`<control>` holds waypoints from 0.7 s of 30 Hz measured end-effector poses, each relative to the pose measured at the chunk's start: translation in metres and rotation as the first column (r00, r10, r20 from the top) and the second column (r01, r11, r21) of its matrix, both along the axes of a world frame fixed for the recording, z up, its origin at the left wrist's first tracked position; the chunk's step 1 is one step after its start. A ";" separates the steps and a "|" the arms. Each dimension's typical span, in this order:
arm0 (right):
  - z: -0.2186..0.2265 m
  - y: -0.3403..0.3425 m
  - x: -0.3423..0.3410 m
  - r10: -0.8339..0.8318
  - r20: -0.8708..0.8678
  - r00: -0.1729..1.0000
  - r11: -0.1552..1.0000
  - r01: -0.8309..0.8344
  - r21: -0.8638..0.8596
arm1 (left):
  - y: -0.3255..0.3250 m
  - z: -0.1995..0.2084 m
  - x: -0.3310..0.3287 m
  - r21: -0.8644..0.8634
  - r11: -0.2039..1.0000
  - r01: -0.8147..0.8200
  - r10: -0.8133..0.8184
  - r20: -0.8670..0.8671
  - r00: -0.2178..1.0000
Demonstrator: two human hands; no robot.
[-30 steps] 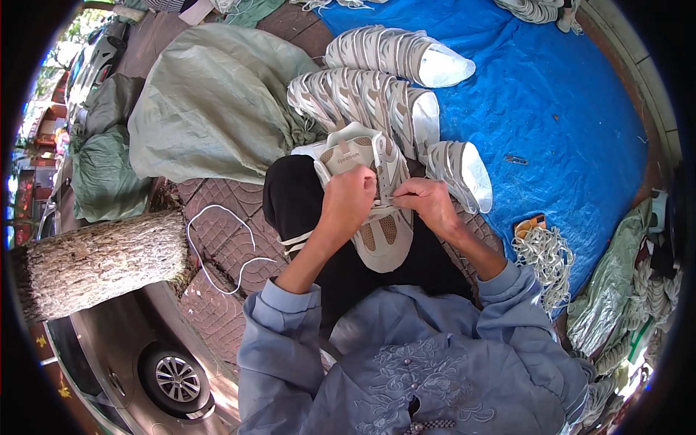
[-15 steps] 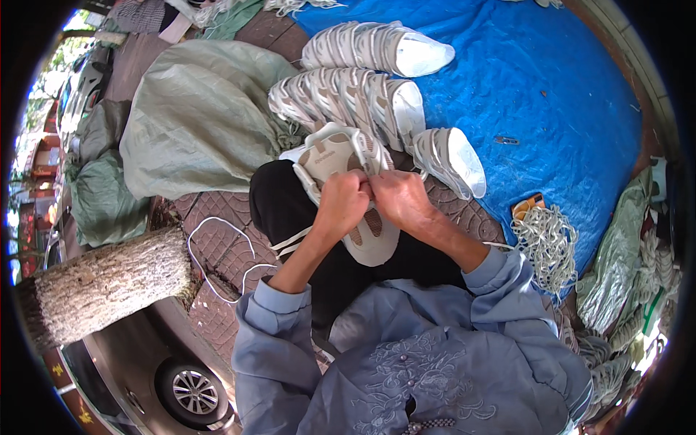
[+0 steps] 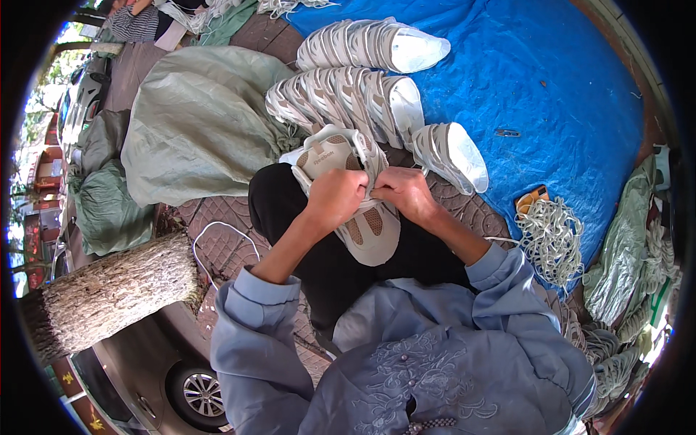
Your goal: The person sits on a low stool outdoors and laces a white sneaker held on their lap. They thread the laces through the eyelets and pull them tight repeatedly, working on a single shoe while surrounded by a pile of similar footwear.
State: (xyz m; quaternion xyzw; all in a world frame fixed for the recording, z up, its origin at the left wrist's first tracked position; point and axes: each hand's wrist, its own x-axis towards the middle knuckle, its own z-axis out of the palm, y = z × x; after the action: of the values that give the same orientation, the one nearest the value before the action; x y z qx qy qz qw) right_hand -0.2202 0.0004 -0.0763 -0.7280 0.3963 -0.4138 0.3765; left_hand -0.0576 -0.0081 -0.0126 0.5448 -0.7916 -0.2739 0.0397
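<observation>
A beige and white sneaker upper (image 3: 377, 243) with brown mesh panels rests across my black-clad knees, its toe toward me. My left hand (image 3: 337, 197) is closed on the upper's left side by the lacing opening, fingers curled in. My right hand (image 3: 406, 192) pinches at the eyelet edge on the other side, its fingertips close to the left ones. Whether a lace lies between the fingertips is hidden. One white lace (image 3: 212, 226) loops over the paving left of my knees. Another thin white strand (image 3: 502, 239) shows beside my right forearm.
Nested rows of similar uppers (image 3: 326, 94) lie ahead on a blue tarp (image 3: 551, 80). A tangled heap of white laces (image 3: 551, 243) sits at right beside an orange-brown object (image 3: 533, 197). Left are a pale green sack (image 3: 196, 123), a tree trunk (image 3: 116, 293) and a parked car (image 3: 145, 362).
My hands have shifted slightly, with the right fingertips drawn a little apart from the left. The white lace at left has slid, and its stretch over my knee is gone from view.
</observation>
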 end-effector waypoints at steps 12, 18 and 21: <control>0.015 -0.013 -0.003 0.104 -0.015 0.994 0.994 -0.104 0.023 | -0.019 0.049 0.105 -0.713 0.698 0.068 0.399 0.466 0.789; 0.059 -0.003 0.052 0.202 -0.257 0.945 0.951 -0.252 -0.179 | -0.009 0.094 0.110 -0.759 0.486 -0.433 0.417 -0.234 0.878; 0.065 -0.011 0.081 0.253 -0.517 0.817 0.844 -0.448 -0.295 | -0.013 0.105 0.096 -0.876 0.365 -0.315 0.382 -0.168 0.909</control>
State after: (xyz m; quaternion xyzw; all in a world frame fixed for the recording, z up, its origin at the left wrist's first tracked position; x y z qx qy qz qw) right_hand -0.1394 -0.0108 -0.0113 -0.9276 0.2353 -0.2240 0.1845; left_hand 0.0384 -0.0207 0.0923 0.6048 -0.6828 0.2132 0.3501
